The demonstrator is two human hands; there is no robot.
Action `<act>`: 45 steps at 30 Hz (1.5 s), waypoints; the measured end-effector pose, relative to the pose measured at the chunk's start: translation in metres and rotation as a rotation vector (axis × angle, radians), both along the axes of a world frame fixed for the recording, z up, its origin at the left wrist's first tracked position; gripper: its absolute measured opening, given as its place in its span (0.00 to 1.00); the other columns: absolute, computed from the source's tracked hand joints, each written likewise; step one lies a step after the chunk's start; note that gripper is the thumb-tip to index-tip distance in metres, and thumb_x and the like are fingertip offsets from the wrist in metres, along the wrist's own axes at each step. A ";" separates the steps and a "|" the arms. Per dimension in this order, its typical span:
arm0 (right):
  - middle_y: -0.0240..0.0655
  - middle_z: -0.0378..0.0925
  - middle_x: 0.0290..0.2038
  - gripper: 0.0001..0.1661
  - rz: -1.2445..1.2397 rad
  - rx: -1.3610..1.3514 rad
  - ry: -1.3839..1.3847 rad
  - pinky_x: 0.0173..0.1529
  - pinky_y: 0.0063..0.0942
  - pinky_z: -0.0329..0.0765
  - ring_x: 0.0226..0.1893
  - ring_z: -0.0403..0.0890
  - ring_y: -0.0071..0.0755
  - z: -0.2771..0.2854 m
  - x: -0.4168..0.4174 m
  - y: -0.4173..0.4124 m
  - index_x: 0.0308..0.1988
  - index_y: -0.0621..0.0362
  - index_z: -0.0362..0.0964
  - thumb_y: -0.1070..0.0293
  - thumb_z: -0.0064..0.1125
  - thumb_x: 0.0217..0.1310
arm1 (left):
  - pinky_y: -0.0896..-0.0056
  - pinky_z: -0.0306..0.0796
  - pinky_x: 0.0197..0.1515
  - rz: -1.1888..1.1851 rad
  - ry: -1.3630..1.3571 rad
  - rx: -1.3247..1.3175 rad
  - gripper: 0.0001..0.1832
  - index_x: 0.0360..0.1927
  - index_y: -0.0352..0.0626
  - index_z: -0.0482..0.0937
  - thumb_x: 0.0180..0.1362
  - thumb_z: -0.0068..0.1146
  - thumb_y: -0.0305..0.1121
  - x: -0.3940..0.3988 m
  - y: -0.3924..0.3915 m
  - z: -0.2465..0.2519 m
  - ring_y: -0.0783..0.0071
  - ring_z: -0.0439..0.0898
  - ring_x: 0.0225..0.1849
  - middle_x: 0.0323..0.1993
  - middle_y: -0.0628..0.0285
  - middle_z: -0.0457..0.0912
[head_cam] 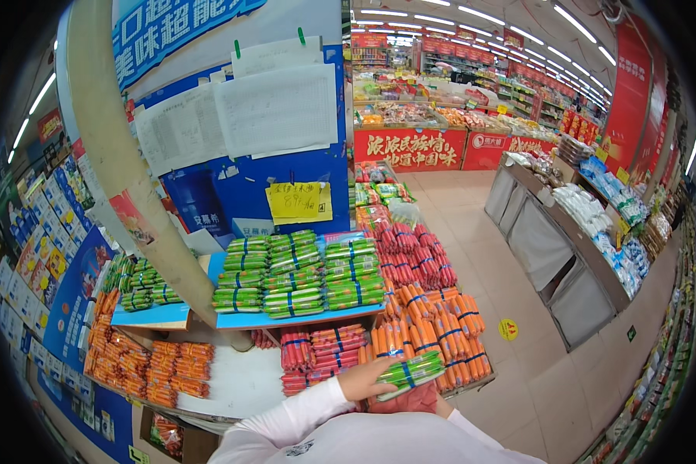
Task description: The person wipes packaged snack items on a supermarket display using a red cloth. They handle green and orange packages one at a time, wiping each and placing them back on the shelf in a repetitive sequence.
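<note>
My left hand [366, 380] grips the left end of a green-wrapped sausage bundle [412, 374] with a dark blue band. A reddish cloth or bag [409, 399] lies under the bundle, close to my body. Of my right hand [442, 408] only a small part near the wrist shows behind this reddish thing; its fingers are hidden. Ahead, stacks of green banded bundles [294, 272] lie on a light blue shelf [301, 320]. Orange bundles [452, 330] are stacked just beyond my hands, and red bundles [336, 348] lie under the shelf.
A round cream pillar [162, 232] rises left of the green stacks. The white lower tabletop [246, 383] holds orange bundles [180, 368] at left. Behind the shelf stands a blue panel [249, 197] with papers. A grey-sided display table [528, 232] stands across the tiled aisle at right.
</note>
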State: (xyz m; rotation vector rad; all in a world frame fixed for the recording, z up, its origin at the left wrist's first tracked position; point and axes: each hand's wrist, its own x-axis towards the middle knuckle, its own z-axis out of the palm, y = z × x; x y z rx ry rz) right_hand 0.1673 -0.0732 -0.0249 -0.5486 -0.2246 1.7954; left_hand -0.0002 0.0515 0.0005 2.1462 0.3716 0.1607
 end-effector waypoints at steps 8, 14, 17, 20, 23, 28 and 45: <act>0.40 0.64 0.65 0.32 -0.250 -0.074 -0.020 0.67 0.39 0.66 0.64 0.67 0.39 -0.012 0.077 -0.024 0.65 0.57 0.59 0.46 0.41 0.73 | 0.55 0.70 0.59 0.343 0.010 0.562 0.35 0.66 0.37 0.66 0.58 0.66 0.39 -0.020 0.142 0.086 0.48 0.76 0.55 0.52 0.45 0.75; 0.41 0.64 0.66 0.32 -0.458 -0.168 -0.005 0.67 0.40 0.66 0.65 0.66 0.39 -0.041 0.102 -0.049 0.65 0.57 0.58 0.48 0.43 0.72 | 0.52 0.71 0.55 0.447 0.163 1.055 0.36 0.67 0.42 0.65 0.58 0.66 0.43 0.013 0.264 0.098 0.50 0.76 0.51 0.49 0.52 0.75; 0.42 0.63 0.66 0.33 -0.510 -0.209 0.016 0.67 0.40 0.65 0.65 0.66 0.40 -0.056 0.103 -0.061 0.65 0.58 0.58 0.48 0.44 0.72 | 0.51 0.69 0.61 0.432 0.376 1.184 0.38 0.73 0.45 0.59 0.63 0.62 0.43 0.035 0.298 0.087 0.52 0.74 0.60 0.61 0.54 0.73; 0.42 0.63 0.67 0.33 -0.547 -0.238 0.017 0.68 0.40 0.65 0.66 0.65 0.40 -0.065 0.107 -0.069 0.65 0.58 0.58 0.49 0.45 0.71 | 0.49 0.59 0.71 0.591 0.537 0.946 0.37 0.76 0.48 0.54 0.68 0.53 0.44 0.052 0.325 0.034 0.53 0.62 0.71 0.74 0.56 0.60; 0.42 0.62 0.67 0.33 -0.562 -0.246 0.020 0.68 0.41 0.64 0.66 0.65 0.41 -0.067 0.112 -0.070 0.66 0.58 0.58 0.50 0.46 0.71 | 0.50 0.58 0.70 0.655 0.582 0.932 0.32 0.70 0.44 0.64 0.66 0.55 0.43 0.059 0.332 0.011 0.54 0.65 0.69 0.69 0.54 0.66; 0.43 0.62 0.67 0.33 -0.608 -0.241 0.002 0.68 0.41 0.63 0.67 0.64 0.42 -0.063 0.124 -0.072 0.66 0.58 0.57 0.51 0.48 0.70 | 0.53 0.68 0.62 0.570 0.499 0.948 0.20 0.48 0.40 0.81 0.60 0.62 0.44 0.101 0.297 0.044 0.53 0.75 0.59 0.54 0.50 0.78; 0.45 0.59 0.69 0.35 -0.602 -0.224 -0.005 0.70 0.43 0.61 0.69 0.61 0.45 -0.068 0.129 -0.074 0.67 0.58 0.57 0.55 0.53 0.67 | 0.48 0.68 0.64 0.276 1.054 0.695 0.41 0.64 0.45 0.73 0.51 0.70 0.56 0.119 0.334 0.046 0.50 0.73 0.64 0.65 0.53 0.72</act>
